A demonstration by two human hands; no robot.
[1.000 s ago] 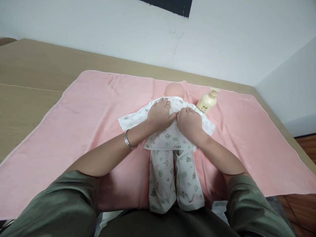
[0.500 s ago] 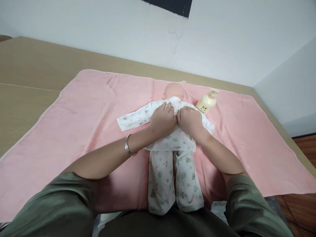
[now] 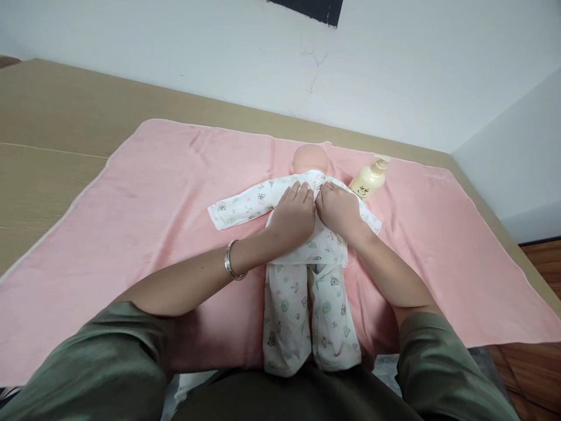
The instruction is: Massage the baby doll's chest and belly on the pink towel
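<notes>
A doll (image 3: 310, 159) lies on a pink blanket (image 3: 210, 169), dressed in a white printed top (image 3: 245, 206) and matching trousers (image 3: 287, 310). My left hand (image 3: 294, 213), with a silver bangle on the wrist, rests on the chest of the top, its fingers bent over the cloth near the collar. Beside it my right hand (image 3: 337, 207) is curled against the other side of the chest, fingers pressed together at the front of the top. Whatever cloth is between its fingertips is hidden. The doll's sleeves spread out to both sides.
Right of the doll's head, a cream pump bottle (image 3: 369, 178) lies tilted on the blanket. The blanket covers much of a tan table (image 3: 65, 111). Behind the table stands a white wall (image 3: 197, 52) with a dark panel (image 3: 311, 9) at the top.
The fingers of my left hand have straightened a little and lie flatter on the top. My right hand has shifted slightly up toward the collar.
</notes>
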